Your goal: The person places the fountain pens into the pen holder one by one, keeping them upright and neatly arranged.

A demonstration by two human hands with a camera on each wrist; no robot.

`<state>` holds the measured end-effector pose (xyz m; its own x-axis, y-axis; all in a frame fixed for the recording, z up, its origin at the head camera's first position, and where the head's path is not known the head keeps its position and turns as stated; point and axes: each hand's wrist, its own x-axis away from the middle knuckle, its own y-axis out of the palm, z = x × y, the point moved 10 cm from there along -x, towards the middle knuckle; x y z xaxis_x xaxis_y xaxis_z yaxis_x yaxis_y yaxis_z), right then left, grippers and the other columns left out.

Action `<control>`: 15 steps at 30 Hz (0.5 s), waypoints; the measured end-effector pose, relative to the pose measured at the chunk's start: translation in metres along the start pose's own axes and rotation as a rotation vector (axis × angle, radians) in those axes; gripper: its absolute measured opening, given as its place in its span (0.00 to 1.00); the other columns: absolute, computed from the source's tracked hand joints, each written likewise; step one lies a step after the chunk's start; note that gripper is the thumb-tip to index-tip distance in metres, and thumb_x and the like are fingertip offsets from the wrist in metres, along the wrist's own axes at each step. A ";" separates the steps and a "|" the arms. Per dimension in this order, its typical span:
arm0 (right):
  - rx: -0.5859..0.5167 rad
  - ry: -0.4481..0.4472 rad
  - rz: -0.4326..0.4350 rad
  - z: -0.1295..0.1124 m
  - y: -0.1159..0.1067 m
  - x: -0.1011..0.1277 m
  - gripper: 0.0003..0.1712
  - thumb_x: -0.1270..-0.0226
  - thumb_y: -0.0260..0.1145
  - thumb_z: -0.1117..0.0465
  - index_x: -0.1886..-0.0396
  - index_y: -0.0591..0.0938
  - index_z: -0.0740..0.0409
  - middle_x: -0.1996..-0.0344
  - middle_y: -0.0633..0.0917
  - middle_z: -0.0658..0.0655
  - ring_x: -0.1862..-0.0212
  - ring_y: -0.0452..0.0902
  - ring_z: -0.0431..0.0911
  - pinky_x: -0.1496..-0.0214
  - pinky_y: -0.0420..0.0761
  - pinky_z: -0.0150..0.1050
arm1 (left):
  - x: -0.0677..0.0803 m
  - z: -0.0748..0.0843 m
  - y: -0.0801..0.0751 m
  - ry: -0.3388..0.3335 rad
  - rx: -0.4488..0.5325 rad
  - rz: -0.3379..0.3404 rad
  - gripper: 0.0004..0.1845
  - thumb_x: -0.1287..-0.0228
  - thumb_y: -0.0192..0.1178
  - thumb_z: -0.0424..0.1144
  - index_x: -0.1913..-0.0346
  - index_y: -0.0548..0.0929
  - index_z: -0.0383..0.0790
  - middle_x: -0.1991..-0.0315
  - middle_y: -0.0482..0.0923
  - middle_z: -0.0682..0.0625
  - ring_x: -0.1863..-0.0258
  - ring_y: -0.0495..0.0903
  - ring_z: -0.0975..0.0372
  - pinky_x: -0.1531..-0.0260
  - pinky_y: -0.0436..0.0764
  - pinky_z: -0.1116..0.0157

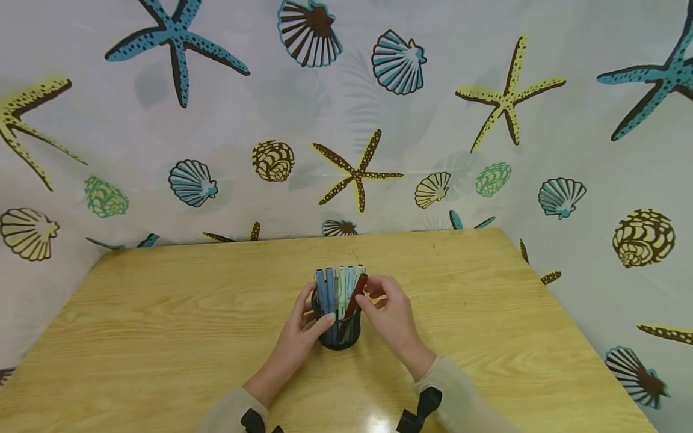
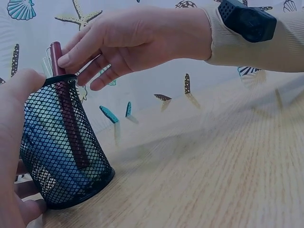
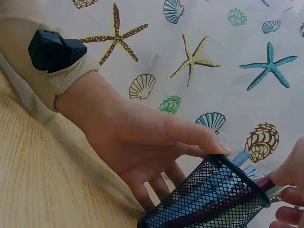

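Observation:
A black mesh pen cup point(image 1: 347, 337) stands near the middle of the table, holding several pens. My left hand point(image 1: 295, 344) grips the cup from its left side, thumb at the rim and the other fingers behind it. A dark red pen point(image 2: 56, 51) leans toward the cup's right side, its lower part visible through the mesh. Thumb and fingertips of my right hand point(image 1: 394, 319) pinch the pen's upper end above the rim. Blue pens point(image 1: 324, 288) fill the left of the cup, and pale green pens point(image 1: 342, 287) stand between them and the red one.
The wooden table point(image 1: 189, 319) extends to both sides of the cup. A white cloth point(image 1: 227, 114) printed with shells and starfish hangs behind the table and along its sides. Black wrist devices point(image 2: 249, 21) sit on both beige sleeves.

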<state>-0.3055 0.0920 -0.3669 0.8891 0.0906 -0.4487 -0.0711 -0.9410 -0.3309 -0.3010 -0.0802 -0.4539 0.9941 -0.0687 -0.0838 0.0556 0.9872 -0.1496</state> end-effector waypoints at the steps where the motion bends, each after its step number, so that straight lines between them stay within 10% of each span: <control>1: 0.004 0.006 0.002 0.001 -0.001 0.000 0.14 0.42 0.68 0.65 0.56 0.79 0.60 0.62 0.79 0.57 0.61 0.76 0.52 0.62 0.77 0.50 | 0.000 0.000 0.000 -0.003 -0.003 -0.002 0.38 0.38 0.61 0.48 0.30 0.53 0.61 0.42 0.65 0.38 0.42 0.68 0.46 0.47 0.69 0.48; 15: 0.040 0.013 0.000 0.011 -0.014 0.001 0.15 0.40 0.68 0.62 0.54 0.79 0.60 0.62 0.80 0.57 0.63 0.76 0.46 0.63 0.77 0.44 | -0.001 0.003 -0.001 -0.024 -0.032 -0.036 0.38 0.39 0.61 0.49 0.30 0.53 0.62 0.39 0.61 0.39 0.40 0.65 0.45 0.46 0.67 0.46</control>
<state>-0.3086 0.1091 -0.3717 0.8949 0.0860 -0.4379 -0.0890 -0.9271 -0.3640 -0.3020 -0.0803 -0.4506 0.9935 -0.1005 -0.0540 0.0891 0.9790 -0.1833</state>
